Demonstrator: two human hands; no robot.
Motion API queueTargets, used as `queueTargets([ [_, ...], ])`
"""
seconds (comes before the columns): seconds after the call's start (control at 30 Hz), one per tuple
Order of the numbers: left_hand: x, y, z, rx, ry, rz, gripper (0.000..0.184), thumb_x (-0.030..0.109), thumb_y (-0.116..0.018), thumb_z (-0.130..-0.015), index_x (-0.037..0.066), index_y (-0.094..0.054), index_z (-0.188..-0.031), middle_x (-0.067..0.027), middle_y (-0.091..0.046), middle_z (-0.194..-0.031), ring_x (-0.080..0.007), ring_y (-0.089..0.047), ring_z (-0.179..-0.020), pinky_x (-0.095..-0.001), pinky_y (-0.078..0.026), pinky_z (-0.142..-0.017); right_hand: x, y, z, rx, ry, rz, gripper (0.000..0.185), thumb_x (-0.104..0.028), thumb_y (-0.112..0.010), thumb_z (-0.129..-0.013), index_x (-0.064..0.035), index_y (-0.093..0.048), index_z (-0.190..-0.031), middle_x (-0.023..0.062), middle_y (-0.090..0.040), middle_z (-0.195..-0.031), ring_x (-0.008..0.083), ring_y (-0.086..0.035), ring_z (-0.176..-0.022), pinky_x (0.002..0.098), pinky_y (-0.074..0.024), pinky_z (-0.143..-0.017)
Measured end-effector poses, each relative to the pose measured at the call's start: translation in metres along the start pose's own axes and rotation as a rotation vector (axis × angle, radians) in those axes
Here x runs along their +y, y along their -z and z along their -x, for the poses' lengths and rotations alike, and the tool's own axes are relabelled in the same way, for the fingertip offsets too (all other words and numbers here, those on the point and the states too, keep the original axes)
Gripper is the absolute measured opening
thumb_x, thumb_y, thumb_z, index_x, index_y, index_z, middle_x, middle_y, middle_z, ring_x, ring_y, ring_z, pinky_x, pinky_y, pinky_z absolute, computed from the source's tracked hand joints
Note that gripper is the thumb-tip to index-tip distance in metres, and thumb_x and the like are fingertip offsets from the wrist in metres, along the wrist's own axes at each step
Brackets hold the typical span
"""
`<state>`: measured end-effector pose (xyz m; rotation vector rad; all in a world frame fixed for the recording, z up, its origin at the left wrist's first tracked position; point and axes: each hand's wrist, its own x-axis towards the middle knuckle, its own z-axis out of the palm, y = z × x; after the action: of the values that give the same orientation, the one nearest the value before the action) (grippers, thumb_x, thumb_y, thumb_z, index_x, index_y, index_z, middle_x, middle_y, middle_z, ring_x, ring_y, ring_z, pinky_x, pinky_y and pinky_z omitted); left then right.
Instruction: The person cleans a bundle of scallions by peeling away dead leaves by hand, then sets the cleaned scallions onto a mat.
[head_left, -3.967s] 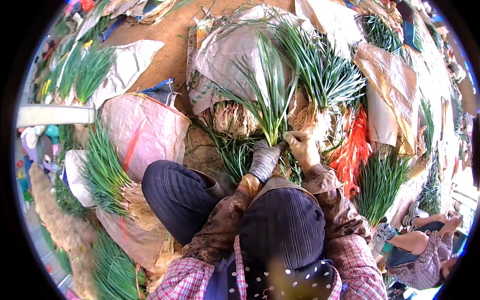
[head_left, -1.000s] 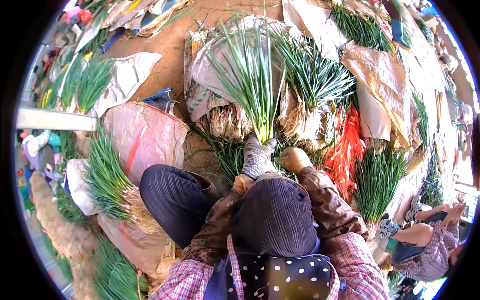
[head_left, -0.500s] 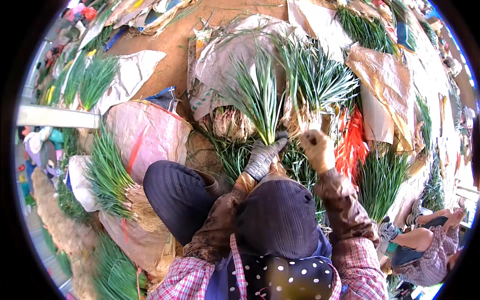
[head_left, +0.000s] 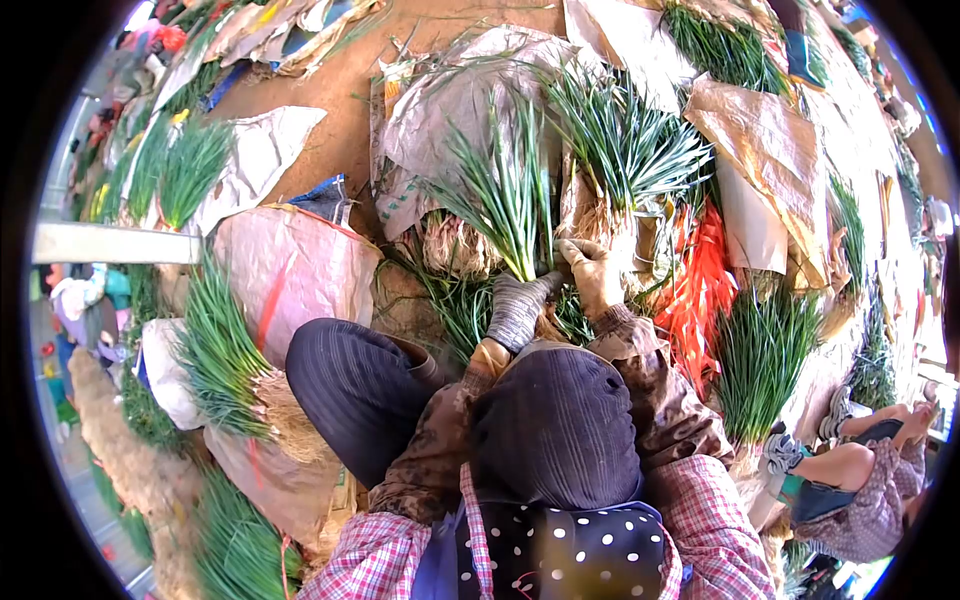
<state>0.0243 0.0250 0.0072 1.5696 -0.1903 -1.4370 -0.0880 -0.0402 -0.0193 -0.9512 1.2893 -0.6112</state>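
My left hand point(head_left: 518, 312), in a grey knitted glove, is closed round the lower end of a bunch of spring onions point(head_left: 512, 205). Its green leaves fan upward and its roots are hidden by the glove. My right hand point(head_left: 597, 280), in a pale glove, is just to the right with fingers stretched forward, at the lower edge of a pile of spring onions point(head_left: 632, 150) with stringy roots. Whether its fingertips touch the roots I cannot tell. Left of the held bunch, more rooted stems point(head_left: 458, 245) lie under a pale sack point(head_left: 470, 120).
Red plastic strips point(head_left: 700, 285) hang right of my right hand. Green bundles point(head_left: 765, 365) lie beyond them, and another bundle point(head_left: 225, 355) lies by a pink sack point(head_left: 300, 260) on the left. A seated person's leg point(head_left: 835, 470) is at the lower right.
My right hand has moved down and left, nearer my left hand, and its curled fingers have stretched out. The left hand still holds the bunch, slightly lower and further left.
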Motion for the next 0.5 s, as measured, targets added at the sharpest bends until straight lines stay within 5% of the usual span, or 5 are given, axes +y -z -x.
queueTargets([
  [0.07, -0.009, 0.006, -0.004, -0.045, -0.017, 0.023, 0.019, 0.009, -0.076, -0.073, 0.000, -0.066, -0.087, -0.0060, -0.065, -0.070, -0.0130, -0.056, -0.051, -0.0286, -0.044, -0.046, 0.019, 0.005, -0.003, 0.014, -0.089, -0.128, 0.021, -0.018, -0.062, -0.089, -0.0016, -0.065, -0.102, 0.0104, -0.069, -0.083, 0.0152, -0.065, -0.062, 0.0260, -0.0541, -0.056],
  [0.27, -0.025, 0.013, -0.026, -0.017, -0.082, -0.303, 0.030, 0.008, -0.078, -0.072, -0.004, -0.060, -0.094, -0.0111, -0.066, -0.080, -0.0141, -0.059, -0.065, -0.0275, -0.048, -0.054, -0.010, -0.011, 0.016, -0.069, -0.011, -0.146, 0.026, -0.022, -0.063, -0.089, -0.0005, -0.064, -0.103, 0.0081, -0.070, -0.084, 0.0128, -0.065, -0.068, 0.0266, -0.0535, -0.059],
  [0.37, -0.037, 0.012, -0.034, 0.022, -0.051, -0.136, 0.031, 0.020, -0.079, -0.070, -0.001, -0.067, -0.089, -0.0090, -0.066, -0.069, -0.0163, -0.058, -0.055, -0.0340, -0.048, -0.056, 0.001, -0.011, 0.005, -0.002, 0.073, -0.088, 0.026, -0.022, -0.063, -0.089, 0.0000, -0.065, -0.102, 0.0072, -0.069, -0.082, 0.0119, -0.063, -0.067, 0.0264, -0.0534, -0.060],
  [0.5, -0.020, 0.007, -0.014, -0.026, -0.142, 0.048, 0.025, 0.018, -0.076, -0.075, -0.001, -0.064, -0.087, -0.0041, -0.059, -0.059, -0.0128, -0.053, -0.045, -0.0301, -0.043, -0.045, 0.010, -0.008, 0.010, 0.070, -0.076, -0.168, 0.021, -0.018, -0.064, -0.088, -0.0002, -0.066, -0.100, 0.0065, -0.068, -0.078, 0.0120, -0.062, -0.061, 0.0244, -0.0523, -0.054],
])
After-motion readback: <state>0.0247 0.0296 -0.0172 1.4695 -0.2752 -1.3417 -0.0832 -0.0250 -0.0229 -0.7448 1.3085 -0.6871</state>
